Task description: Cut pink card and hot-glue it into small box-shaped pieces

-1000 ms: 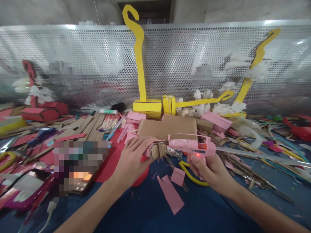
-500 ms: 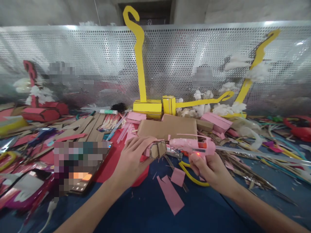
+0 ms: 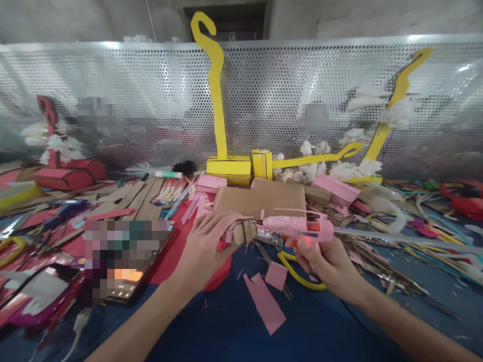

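Observation:
My left hand (image 3: 207,241) is closed around a small pink-covered cardboard box (image 3: 243,233), its bare brown end turned to the right. In my right hand (image 3: 320,261) is a pink glue gun (image 3: 294,226) with a small glowing light, its nozzle pointing left at the box's edge. Whether the nozzle touches the cardboard I cannot tell. A clear glue stick (image 3: 377,234) runs out of the back of the gun. Under the gun lie yellow-handled scissors (image 3: 298,276), partly hidden, and cut pink paper pieces (image 3: 266,306) on the blue table surface (image 3: 211,332).
Behind my hands are a brown cardboard sheet (image 3: 279,196), a pink box (image 3: 335,191) and yellow hook-topped pieces (image 3: 217,100) before a perforated metal panel (image 3: 264,90). A phone (image 3: 151,266) lies at left on red paper (image 3: 169,261). Paper strips and scraps cover both sides.
The box in my left hand has turned very slightly, and the glue gun has shifted a little. Both hands keep their grip; nothing else has visibly moved.

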`<state>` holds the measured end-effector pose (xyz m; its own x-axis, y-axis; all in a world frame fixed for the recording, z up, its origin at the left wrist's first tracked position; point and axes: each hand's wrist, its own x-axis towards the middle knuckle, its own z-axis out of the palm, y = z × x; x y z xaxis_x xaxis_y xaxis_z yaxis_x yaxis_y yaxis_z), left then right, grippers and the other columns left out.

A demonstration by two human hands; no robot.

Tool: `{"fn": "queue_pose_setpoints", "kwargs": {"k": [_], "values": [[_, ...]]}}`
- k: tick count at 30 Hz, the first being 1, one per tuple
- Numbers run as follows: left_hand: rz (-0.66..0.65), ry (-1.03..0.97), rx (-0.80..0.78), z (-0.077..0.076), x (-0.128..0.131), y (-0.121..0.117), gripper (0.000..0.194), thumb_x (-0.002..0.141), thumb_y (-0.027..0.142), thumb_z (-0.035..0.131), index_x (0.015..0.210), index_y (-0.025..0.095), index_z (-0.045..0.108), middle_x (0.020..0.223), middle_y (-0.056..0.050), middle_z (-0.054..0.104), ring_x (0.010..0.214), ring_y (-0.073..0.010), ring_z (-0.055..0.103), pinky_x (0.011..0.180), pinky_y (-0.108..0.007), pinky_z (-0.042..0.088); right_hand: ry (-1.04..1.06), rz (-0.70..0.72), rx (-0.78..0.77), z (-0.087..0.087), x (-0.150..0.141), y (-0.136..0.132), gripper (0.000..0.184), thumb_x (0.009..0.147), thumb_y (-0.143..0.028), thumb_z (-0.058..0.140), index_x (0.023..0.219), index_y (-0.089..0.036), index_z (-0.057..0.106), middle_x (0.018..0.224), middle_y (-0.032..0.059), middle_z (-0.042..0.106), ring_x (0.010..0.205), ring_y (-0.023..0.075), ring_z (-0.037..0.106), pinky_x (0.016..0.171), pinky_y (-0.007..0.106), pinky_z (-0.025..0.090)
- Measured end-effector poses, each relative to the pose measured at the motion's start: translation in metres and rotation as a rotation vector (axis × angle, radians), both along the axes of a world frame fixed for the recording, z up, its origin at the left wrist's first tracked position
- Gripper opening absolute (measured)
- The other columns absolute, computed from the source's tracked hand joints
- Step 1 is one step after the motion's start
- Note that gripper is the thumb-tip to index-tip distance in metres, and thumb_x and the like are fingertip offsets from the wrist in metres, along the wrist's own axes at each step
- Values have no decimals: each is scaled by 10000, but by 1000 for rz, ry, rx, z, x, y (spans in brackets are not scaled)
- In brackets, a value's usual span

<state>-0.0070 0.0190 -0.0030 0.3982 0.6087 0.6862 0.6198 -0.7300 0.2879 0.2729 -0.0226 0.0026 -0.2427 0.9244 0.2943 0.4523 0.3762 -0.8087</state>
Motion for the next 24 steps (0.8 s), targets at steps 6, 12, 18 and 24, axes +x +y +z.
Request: {"fn": "queue_pose_setpoints", "kwargs": {"k": [6,12,18,24], "values": [[-5,-8,5,-1,0,0,369,967,309,667,1322,292,567,1322,-71,686,1224,-277,611,1023,-503,475,-20,-20,8,-2,1,1,616,1024,-605,400,560,-201,433,501,-20,400,474,98,343,471,268,253],[-3,3,-5,0,0,0,384,965,292,672,1331,295,554,1328,-50,684,1225,-255,603,1035,-476,464,-25,-61,19,-1,0,1,606,1022,-605,401,566,-207,428,499,-12,421,473,103,360,478,270,279],[6,2,7,1,0,0,369,972,327,663,1325,299,562,1318,-54,688,1217,-262,611,1013,-476,471,-55,-75,32,0,1,2,624,1029,-587,385,540,-203,438,493,-7,425,469,106,382,485,275,290],[4,-8,-2,3,-1,-2,370,970,327,665,1324,298,562,1313,-62,690,1218,-268,611,1022,-490,470,-82,-95,33,0,2,3,640,1024,-589,386,516,-204,446,468,-13,409,453,106,378,478,278,288]]}}
